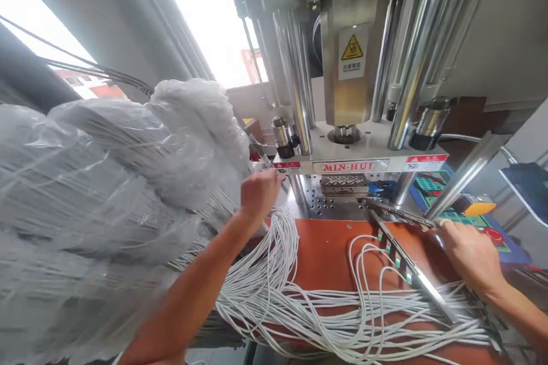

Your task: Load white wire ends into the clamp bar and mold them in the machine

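My left hand (260, 193) is raised beside the press's left front corner, its fingers closed; what they hold, if anything, is hidden. A thin metal bar (262, 151) shows just behind it. At the right, my right hand (471, 254) is closed around the near end of a narrow metal strip (402, 215), whose far end reaches the press bed. Beside that strip, a second metal bar (422, 285) with green-and-white pieces along it lies slanted over the orange board (323, 254). White cables (317, 305) loop and run across the board beneath it.
The press (355, 166) stands ahead with upright columns and a metal mould block (345, 184) on its bed. Plastic-wrapped cable bundles (128, 182) fill the left. A control panel with a red button (493, 235) is at the right, near a yellow-orange object (475, 204).
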The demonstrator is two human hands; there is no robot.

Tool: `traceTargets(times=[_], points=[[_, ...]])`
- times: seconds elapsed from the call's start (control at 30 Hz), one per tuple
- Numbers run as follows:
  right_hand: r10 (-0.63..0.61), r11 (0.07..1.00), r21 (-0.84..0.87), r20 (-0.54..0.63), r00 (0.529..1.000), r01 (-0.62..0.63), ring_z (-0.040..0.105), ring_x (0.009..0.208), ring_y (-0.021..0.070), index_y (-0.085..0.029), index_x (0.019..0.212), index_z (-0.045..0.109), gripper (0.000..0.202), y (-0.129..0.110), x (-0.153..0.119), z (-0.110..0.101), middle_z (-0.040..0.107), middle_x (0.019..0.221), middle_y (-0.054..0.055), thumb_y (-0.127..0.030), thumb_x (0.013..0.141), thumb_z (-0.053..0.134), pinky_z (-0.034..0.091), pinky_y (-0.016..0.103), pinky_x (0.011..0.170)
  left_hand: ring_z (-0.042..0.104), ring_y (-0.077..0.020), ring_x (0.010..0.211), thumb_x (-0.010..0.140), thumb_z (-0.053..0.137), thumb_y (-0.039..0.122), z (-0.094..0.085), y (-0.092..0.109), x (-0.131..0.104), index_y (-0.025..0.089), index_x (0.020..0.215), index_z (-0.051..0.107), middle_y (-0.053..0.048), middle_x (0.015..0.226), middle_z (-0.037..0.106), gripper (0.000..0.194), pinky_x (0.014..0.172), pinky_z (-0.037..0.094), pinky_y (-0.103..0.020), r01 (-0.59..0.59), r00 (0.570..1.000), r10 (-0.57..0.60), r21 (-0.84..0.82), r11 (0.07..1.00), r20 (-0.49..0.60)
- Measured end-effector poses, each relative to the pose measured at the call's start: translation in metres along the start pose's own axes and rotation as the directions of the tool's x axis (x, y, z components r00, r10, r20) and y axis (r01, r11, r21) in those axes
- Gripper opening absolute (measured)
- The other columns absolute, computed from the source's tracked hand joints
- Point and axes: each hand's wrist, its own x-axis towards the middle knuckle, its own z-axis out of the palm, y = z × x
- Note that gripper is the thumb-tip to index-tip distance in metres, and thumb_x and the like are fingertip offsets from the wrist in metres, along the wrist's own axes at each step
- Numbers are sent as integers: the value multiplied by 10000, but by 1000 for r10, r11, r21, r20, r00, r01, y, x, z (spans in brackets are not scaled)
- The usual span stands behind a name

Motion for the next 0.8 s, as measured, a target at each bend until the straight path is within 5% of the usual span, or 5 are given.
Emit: traceTargets(times=[0.07,0.13,0.27,0.63,0.8], points=[[4,1000,16,54,999,-4,565,737,284,-216,858,538,282,1,-3,3,603,741,71,-337,972,310,268,333,585,626,-213,929,966,452,318,19,48,-19,193,969,655,-63,920,681,239,799,489,-317,-445,888,457,-168,879,39],[-4,997,75,102,995,-3,550,736,270,-207,848,542,260,-2,0,5,604,753,77,-327,966,344,236,320,581,586,-188,1052,954,488,261,46,97,-31,206,1054,638,-47,1029,677,189,881,482,-292,-710,645,764,-342,616,36],[-33,987,160,145,989,9,535,802,248,-198,906,549,212,-16,15,7,612,825,70,-328,969,393,223,306,601,511,-187,1195,898,598,284,106,164,-28,192,1180,597,-68,1181,636,296,1014,426,-299,-766,414,909,-519,380,55],[-120,966,249,187,975,71,530,934,281,-191,1029,594,163,-59,36,-15,615,954,92,-279,918,512,329,341,669,520,-227,1089,821,663,390,133,166,-26,194,1161,585,-64,1094,625,400,946,435,-346,-797,359,912,-443,411,200],[-257,865,470,111,960,177,576,943,267,-169,1412,359,717,-72,-25,-39,645,1023,84,-361,797,674,425,371,765,535,-230,1040,818,648,416,146,161,-28,154,1099,616,-78,1049,654,386,928,456,-343,-833,324,939,-436,341,116]])
